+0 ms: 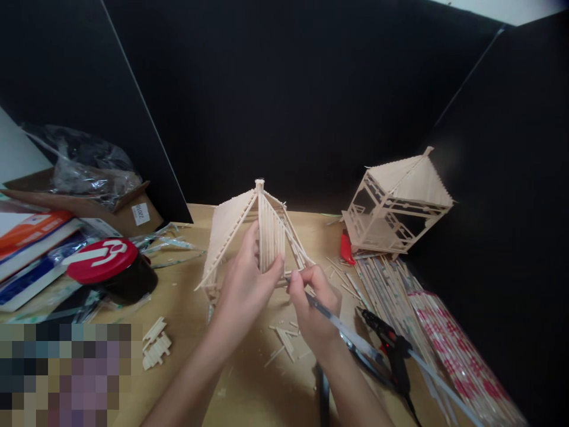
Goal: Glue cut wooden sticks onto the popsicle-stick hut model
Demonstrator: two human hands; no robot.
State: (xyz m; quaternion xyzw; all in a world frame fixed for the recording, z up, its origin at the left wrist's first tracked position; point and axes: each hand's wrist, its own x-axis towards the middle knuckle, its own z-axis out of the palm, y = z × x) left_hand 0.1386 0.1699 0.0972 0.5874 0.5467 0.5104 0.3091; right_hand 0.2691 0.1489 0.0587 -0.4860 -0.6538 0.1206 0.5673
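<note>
Model (233, 228), on the desk (186, 317) left of the glue gun (397, 362), looks light and stiff but fragile, best held gently by its slats (272, 237), which the left hand (244, 276) pinches while the right hand (317, 308) pinches a pen (342, 326).

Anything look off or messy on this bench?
Yes: the glue gun lies beside loose sticks with a red light showing, and small wood offcuts litter the table. The right-hand model looks tilted, though lens distortion may explain it.
</note>
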